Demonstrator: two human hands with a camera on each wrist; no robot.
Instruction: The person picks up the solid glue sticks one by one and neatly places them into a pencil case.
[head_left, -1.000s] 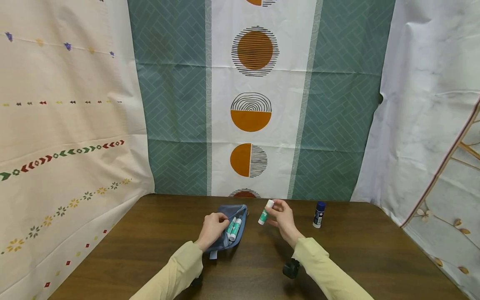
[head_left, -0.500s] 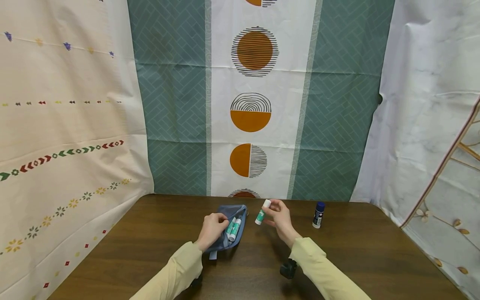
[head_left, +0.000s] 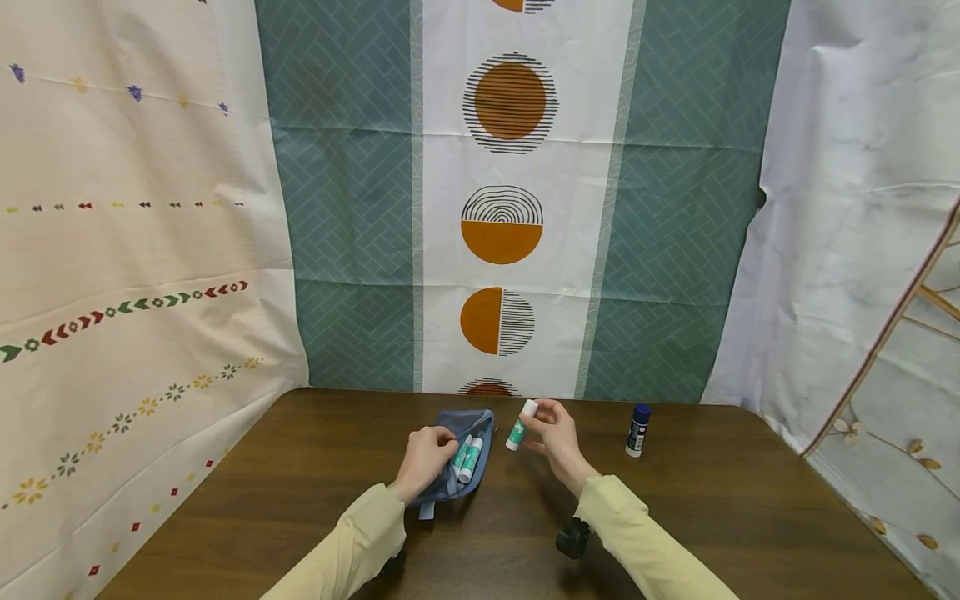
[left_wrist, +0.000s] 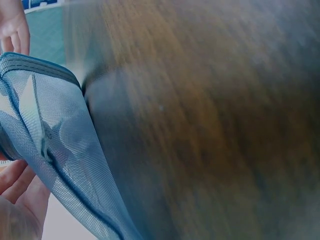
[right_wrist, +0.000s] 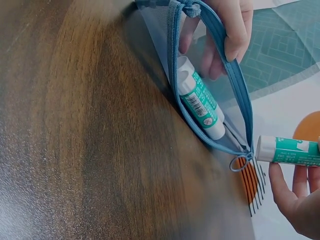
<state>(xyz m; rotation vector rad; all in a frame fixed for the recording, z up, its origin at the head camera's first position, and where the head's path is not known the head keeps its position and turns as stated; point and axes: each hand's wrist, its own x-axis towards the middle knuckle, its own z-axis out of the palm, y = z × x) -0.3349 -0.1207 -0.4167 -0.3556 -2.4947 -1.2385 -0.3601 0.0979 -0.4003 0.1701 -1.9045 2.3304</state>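
In the head view my left hand grips the near-left edge of a blue mesh zip pouch. The right wrist view shows its thumb over the zipper band and fingers behind the mesh. Two green-and-white glue sticks lie side by side inside the unzipped pouch. Just right of the pouch, my right hand pinches another green-and-white glue stick, tilted and held above the table. In the left wrist view the pouch's mesh side covers part of the left hand.
A glue stick with a dark blue cap stands upright on the brown wooden table, right of my right hand. Patterned cloths hang behind and at both sides of the table. A white tag sticks out from the pouch's near end.
My right hand has moved slightly left with its glue stick, closer to the pouch. The left hand and the pouch have stayed in place.
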